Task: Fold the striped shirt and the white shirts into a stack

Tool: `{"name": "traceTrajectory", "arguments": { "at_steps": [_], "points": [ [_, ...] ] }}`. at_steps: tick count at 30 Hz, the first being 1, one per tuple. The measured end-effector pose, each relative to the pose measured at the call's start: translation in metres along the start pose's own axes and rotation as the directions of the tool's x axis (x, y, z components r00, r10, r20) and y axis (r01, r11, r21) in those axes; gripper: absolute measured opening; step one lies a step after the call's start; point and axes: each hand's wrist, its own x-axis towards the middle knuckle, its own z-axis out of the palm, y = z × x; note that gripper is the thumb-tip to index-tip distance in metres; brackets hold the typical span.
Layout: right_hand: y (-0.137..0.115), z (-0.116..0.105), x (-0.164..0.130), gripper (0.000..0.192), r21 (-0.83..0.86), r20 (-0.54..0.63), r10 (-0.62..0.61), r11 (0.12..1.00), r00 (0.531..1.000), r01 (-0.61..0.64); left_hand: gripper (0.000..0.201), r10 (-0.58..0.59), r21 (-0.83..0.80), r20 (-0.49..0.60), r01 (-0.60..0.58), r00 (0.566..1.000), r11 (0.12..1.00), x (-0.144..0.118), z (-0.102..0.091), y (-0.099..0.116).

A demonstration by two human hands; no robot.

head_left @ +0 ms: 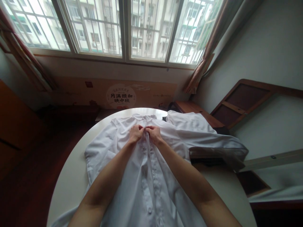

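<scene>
A white button-up shirt (127,176) lies front side up on a round white table (65,176), its collar toward the window. Both my hands meet at its front opening, a little below the collar. My left hand (136,133) pinches one edge of the placket, and my right hand (153,134) pinches the facing edge close beside it. Any button between the fingertips is hidden. Farther down, the two front edges lie apart, with a button (149,210) showing near the bottom. One sleeve (213,140) stretches out to the right past a dark object.
Another white folded cloth (189,119) sits at the table's back right, by a dark flat object (205,159). Wooden furniture (203,113) stands behind it. A printed banner (151,91) runs under the barred window (149,31), with curtains (203,69) at its sides.
</scene>
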Motion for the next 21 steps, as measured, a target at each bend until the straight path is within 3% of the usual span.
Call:
{"name": "traceTrajectory", "arguments": {
  "at_steps": [7,12,18,21],
  "points": [
    [-0.015,-0.004,-0.005,0.014,0.102,0.13,0.164,0.979,0.978,-0.178,0.018,-0.035,-0.046,0.029,0.037,0.999,0.998,0.003,0.001,-0.006],
    [-0.031,-0.005,-0.002,0.013,0.024,0.187,0.205,0.977,0.961,-0.213,0.015,-0.093,-0.153,0.031,0.097,0.995,0.984,0.006,0.001,-0.008],
    [-0.031,-0.001,0.001,0.004,-0.221,0.163,0.053,0.975,0.985,-0.016,0.015,-0.154,-0.304,0.05,0.162,0.987,0.939,0.008,0.0,-0.012],
    [-0.032,0.001,-0.002,0.007,-0.485,0.131,-0.104,0.861,0.986,0.155,0.014,-0.178,-0.414,0.065,0.189,0.982,0.89,0.009,0.004,-0.015]
  ]
}}
